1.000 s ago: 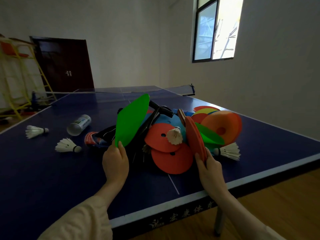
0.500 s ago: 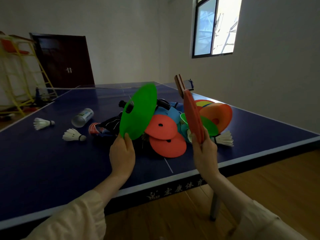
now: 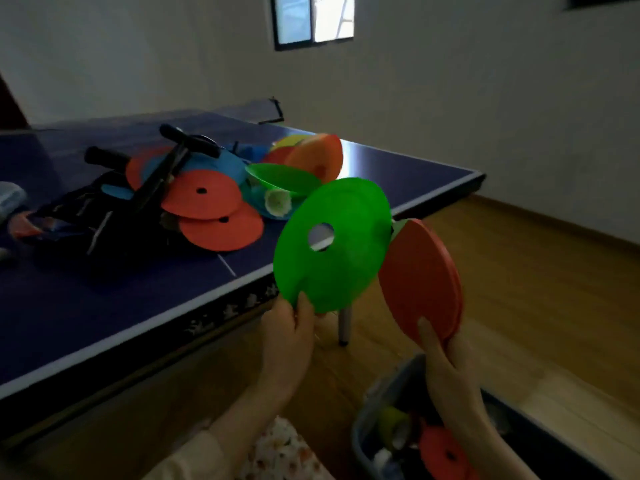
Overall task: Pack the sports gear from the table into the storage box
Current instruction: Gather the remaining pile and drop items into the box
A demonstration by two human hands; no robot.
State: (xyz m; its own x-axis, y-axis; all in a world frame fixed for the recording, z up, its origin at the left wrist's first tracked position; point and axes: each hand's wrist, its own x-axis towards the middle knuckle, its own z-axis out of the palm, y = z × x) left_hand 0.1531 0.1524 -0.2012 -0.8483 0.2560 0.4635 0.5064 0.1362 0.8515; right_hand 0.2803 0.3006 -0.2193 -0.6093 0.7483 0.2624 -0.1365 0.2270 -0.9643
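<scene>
two discs held off the bench (image 3: 104,306) edge, above the box (image 3: 367,424): green disc (image 3: 332,247) pinched in left hand (image 3: 287,337), red paddle (image 3: 422,282) pinched in right hand (image 3: 446,365). two red discs (image 3: 211,213) left in the pile. half a second ago both held over the bench; now swung right.

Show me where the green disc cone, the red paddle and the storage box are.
green disc cone (image 3: 346,258): head view, its face beside the hole.
red paddle (image 3: 419,275): head view, middle of blade.
storage box (image 3: 360,427): head view, near rim.
</scene>
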